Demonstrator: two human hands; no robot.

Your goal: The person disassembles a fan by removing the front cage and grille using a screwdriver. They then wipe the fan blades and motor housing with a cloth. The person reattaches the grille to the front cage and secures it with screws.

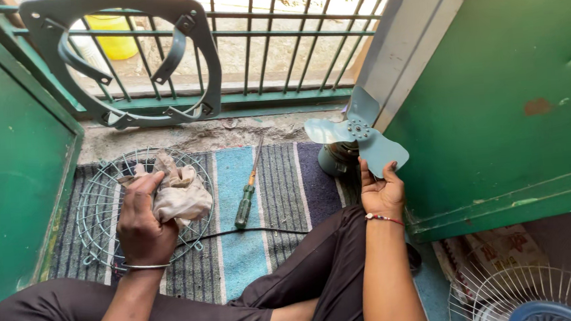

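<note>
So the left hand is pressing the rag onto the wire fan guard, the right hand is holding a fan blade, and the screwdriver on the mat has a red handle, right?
Not quite: the screwdriver has a green handle, not red, as the head view shows. The rest holds: the left hand presses the rag on the wire fan guard, and the right hand holds a fan blade. The screwdriver lies on the striped mat.

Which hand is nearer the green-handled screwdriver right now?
Left. The left hand presses a rag on the wire guard beside the screwdriver; the right hand holds a fan blade, farther away.
</note>
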